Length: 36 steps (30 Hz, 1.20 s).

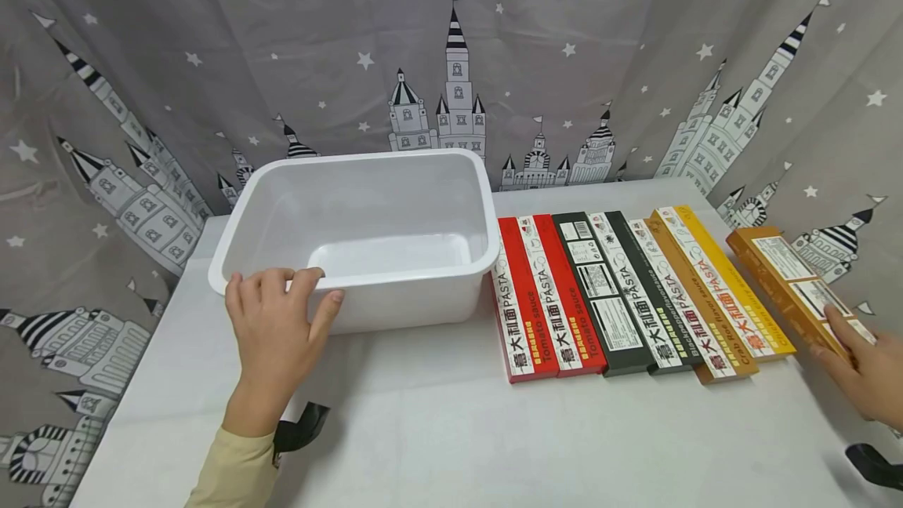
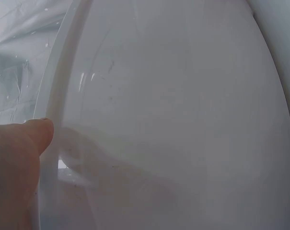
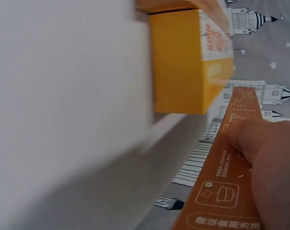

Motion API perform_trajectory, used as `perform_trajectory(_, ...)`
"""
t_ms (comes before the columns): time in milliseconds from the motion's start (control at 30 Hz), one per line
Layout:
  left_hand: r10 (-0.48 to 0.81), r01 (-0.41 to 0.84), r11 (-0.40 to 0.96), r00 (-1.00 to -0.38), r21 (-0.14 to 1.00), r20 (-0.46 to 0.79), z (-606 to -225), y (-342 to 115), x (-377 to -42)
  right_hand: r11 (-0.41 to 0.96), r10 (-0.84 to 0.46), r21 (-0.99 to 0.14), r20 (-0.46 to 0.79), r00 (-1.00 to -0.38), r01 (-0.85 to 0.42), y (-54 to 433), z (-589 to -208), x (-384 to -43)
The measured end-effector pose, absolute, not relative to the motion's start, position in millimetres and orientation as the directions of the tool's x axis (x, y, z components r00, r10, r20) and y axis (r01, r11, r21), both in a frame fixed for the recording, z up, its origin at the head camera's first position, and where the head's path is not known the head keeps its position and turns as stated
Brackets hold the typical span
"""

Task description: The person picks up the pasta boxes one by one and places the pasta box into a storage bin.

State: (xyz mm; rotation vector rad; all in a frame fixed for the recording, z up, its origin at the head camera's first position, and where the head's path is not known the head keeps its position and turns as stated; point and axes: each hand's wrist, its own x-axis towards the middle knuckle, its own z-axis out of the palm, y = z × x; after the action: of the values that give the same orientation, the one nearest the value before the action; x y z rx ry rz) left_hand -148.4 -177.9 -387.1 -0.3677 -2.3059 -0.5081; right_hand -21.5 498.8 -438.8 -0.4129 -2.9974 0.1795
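My left hand (image 1: pixel 273 335) grips the front rim of a white plastic bin (image 1: pixel 412 300), fingers over the edge and thumb outside. The left wrist view shows the thumb (image 2: pixel 37 136) against the rim. At the far right my right hand (image 1: pixel 871 375) holds a brown pasta box (image 1: pixel 776 269) by its near end, labelled back up. In the right wrist view that box (image 3: pixel 219 191) is tilted and apart from the yellow pasta box (image 3: pixel 178 67). Between bin and hand lie red boxes (image 1: pixel 525 296), black boxes (image 1: pixel 600 296), another brown box (image 1: pixel 694 304) and a yellow one (image 1: pixel 734 281).
The boxes lie side by side, lengthwise, on a white table (image 1: pixel 451 429). A grey curtain (image 1: pixel 296 38) with castles and stars hangs behind it and at both sides. Inside the bin, the bare floor (image 1: pixel 391 251) shows.
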Motion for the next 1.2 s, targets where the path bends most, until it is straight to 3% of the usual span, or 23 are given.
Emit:
perform_trajectory(133,0.111,0.399,0.882,-0.691,0.249,0.714,-385.9,-178.4,-148.2,0.966,0.242,-0.121,0.139,-0.960,0.226,499.7,-428.5,-32.0)
perform_trajectory(367,0.116,0.401,0.880,-0.701,0.255,0.704,-382.8,-178.1,-148.6,0.976,0.185,-0.136,0.089,-0.979,0.172,492.9,-410.6,-49.3)
perform_trajectory(600,0.118,0.400,0.882,-0.698,0.248,0.707,-380.9,-176.9,-149.1,0.996,-0.005,-0.089,0.143,-0.990,-0.018,478.4,-389.3,-74.9)
perform_trajectory(1200,0.110,0.370,0.895,-0.726,0.250,0.679,-381.3,-176.9,-146.4,0.959,-0.263,-0.085,0.093,-0.960,-0.270,403.7,-313.8,-159.9)
